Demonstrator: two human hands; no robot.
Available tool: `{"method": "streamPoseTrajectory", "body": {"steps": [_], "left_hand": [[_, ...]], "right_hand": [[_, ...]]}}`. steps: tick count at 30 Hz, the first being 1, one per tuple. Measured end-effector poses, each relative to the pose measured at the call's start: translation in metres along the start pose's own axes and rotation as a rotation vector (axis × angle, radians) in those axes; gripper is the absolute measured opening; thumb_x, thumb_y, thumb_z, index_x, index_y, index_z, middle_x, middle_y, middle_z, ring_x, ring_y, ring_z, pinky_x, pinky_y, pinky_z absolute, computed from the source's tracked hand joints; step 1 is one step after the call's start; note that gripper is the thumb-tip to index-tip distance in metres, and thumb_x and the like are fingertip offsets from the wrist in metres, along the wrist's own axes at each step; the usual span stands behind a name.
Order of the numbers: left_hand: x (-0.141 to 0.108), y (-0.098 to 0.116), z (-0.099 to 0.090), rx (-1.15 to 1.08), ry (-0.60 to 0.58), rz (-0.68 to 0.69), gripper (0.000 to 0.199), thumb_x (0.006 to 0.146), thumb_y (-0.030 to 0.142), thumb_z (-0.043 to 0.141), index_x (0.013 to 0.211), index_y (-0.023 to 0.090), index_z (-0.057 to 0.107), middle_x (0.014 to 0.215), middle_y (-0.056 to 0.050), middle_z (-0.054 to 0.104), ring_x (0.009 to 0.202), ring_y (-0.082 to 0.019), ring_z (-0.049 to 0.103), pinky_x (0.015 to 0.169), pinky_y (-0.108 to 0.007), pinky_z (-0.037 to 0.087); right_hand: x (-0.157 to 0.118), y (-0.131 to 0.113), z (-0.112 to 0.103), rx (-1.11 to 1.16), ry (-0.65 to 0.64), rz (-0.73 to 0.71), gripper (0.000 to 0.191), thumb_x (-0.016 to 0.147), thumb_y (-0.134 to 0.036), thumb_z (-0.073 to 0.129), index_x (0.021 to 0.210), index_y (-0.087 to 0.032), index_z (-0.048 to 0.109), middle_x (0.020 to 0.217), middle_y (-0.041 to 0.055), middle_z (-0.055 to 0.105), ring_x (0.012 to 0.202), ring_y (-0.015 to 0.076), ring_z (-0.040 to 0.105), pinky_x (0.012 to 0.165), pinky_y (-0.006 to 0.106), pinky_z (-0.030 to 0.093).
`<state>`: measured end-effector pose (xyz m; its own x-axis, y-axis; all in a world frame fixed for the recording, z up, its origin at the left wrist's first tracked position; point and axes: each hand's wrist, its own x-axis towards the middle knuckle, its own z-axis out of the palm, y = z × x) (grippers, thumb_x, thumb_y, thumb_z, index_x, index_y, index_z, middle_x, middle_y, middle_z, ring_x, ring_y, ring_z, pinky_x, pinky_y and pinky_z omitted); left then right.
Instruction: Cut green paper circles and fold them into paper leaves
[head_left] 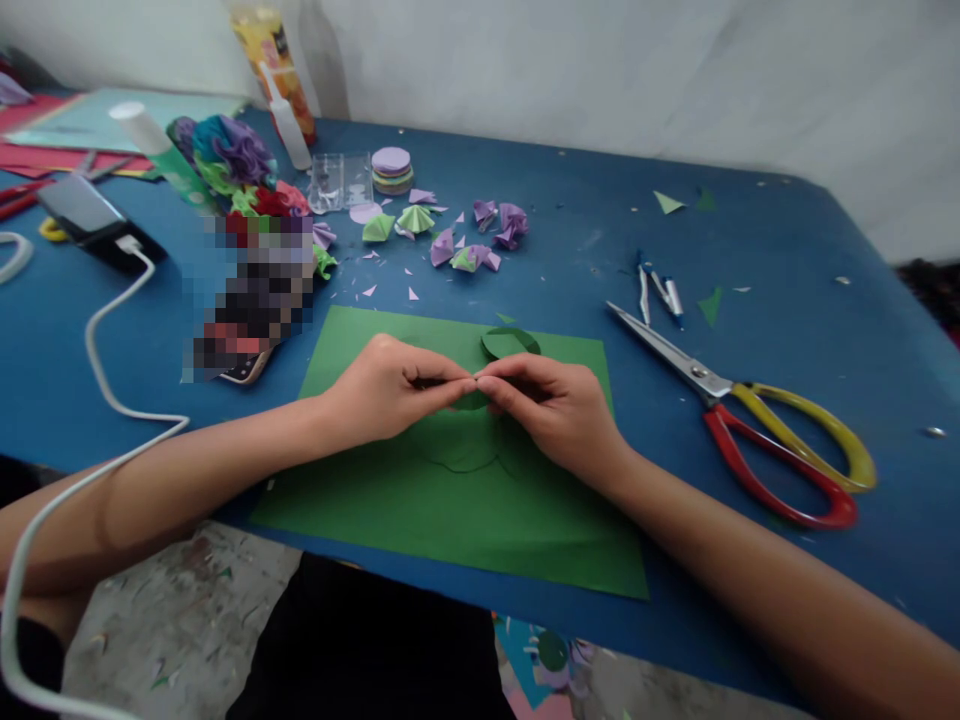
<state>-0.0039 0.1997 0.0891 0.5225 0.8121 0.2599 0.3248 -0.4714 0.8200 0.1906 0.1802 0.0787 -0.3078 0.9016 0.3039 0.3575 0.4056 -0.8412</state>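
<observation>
Blue counter (pixel 787 240) against a pale wall (pixel 637 70). Left hand (pixel 390 390) and right hand (pixel 559 405) meet at the fingertips, both pinched on a green paper piece (pixel 471 402) over a green paper sheet (pixel 525 530); dark green paper round (pixel 511 343) just beyond. Farther out: red-and-yellow-handled scissors (pixel 699 372) right of the sheet, folded purple paper (pixel 512 225) behind it.
</observation>
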Motion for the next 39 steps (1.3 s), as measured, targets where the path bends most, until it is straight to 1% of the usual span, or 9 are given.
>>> {"method": "streamPoseTrajectory", "body": {"steps": [6,11,13,19,27,30,33,36,39], "left_hand": [[0.003,0.005,-0.006,-0.016,-0.174,-0.152,0.023,0.087,0.020,0.051,0.095,0.016,0.072,0.062,0.002,0.064,0.055,-0.009,0.062,0.053,-0.017,0.055],[0.006,0.004,-0.009,-0.053,-0.189,-0.238,0.035,0.088,0.022,0.046,0.118,0.015,0.063,0.051,0.006,0.047,0.049,-0.008,0.052,0.054,-0.021,0.058],[0.005,0.004,-0.008,-0.009,-0.185,-0.196,0.036,0.089,0.022,0.046,0.120,0.015,0.061,0.055,0.004,0.052,0.051,-0.008,0.053,0.055,-0.020,0.057],[-0.003,0.001,-0.002,0.269,-0.085,0.023,0.043,0.072,0.031,0.073,0.111,0.016,0.065,0.098,-0.006,0.072,0.067,-0.014,0.066,0.062,-0.023,0.056],[-0.004,0.004,-0.001,0.277,-0.013,0.050,0.022,0.087,0.030,0.052,0.090,0.016,0.069,0.073,-0.002,0.071,0.054,-0.009,0.061,0.052,-0.019,0.048],[-0.002,0.007,-0.004,0.376,0.027,0.083,0.031,0.088,0.024,0.046,0.061,0.016,0.058,0.047,0.004,0.050,0.041,-0.007,0.042,0.043,-0.020,0.032],[0.000,0.009,-0.006,0.361,0.068,0.026,0.037,0.086,0.024,0.047,0.050,0.017,0.042,0.042,0.006,0.033,0.040,-0.006,0.032,0.042,-0.022,0.025],[0.003,0.008,-0.008,0.227,0.068,-0.093,0.038,0.086,0.023,0.046,0.050,0.017,0.037,0.044,0.006,0.034,0.043,-0.006,0.039,0.043,-0.020,0.030],[0.004,0.003,-0.007,0.094,0.097,-0.142,0.020,0.084,0.021,0.051,0.064,0.016,0.050,0.057,0.004,0.054,0.054,-0.007,0.054,0.047,-0.017,0.041]], "right_hand": [[-0.001,0.002,0.001,-0.040,0.065,0.053,0.016,0.087,-0.023,0.057,0.082,-0.018,0.071,0.069,-0.0001,0.069,0.055,0.0119,0.063,0.052,0.023,0.048],[0.000,0.007,0.001,0.090,0.063,0.147,0.024,0.089,-0.023,0.052,0.110,-0.020,0.064,0.069,-0.0009,0.067,0.057,0.0130,0.064,0.058,0.026,0.055],[0.000,0.007,0.001,0.152,0.064,0.169,0.025,0.089,-0.024,0.052,0.111,-0.020,0.062,0.067,-0.0018,0.065,0.056,0.0125,0.062,0.058,0.027,0.057],[0.002,0.003,0.000,0.169,0.041,0.199,0.018,0.087,-0.025,0.054,0.099,-0.019,0.065,0.060,-0.0040,0.057,0.050,0.0097,0.057,0.050,0.022,0.054],[0.000,0.004,0.000,0.158,-0.052,0.128,0.033,0.078,-0.035,0.070,0.105,-0.021,0.060,0.069,-0.0031,0.058,0.055,0.0101,0.056,0.051,0.022,0.050],[-0.002,0.005,0.002,0.130,-0.043,0.112,0.034,0.078,-0.030,0.070,0.109,-0.022,0.059,0.070,-0.0031,0.059,0.057,0.0109,0.057,0.053,0.023,0.050],[-0.002,0.005,0.003,0.162,0.013,0.111,0.031,0.082,-0.027,0.065,0.111,-0.021,0.056,0.078,-0.0001,0.065,0.067,0.0136,0.063,0.060,0.026,0.054],[-0.002,0.005,0.003,0.199,0.086,0.112,0.025,0.082,-0.025,0.063,0.106,-0.019,0.057,0.080,0.0007,0.066,0.069,0.0136,0.065,0.065,0.027,0.056],[-0.001,0.005,0.003,0.183,0.110,0.111,0.021,0.081,-0.021,0.062,0.101,-0.018,0.058,0.075,-0.0010,0.063,0.065,0.0119,0.063,0.062,0.025,0.055]]}}
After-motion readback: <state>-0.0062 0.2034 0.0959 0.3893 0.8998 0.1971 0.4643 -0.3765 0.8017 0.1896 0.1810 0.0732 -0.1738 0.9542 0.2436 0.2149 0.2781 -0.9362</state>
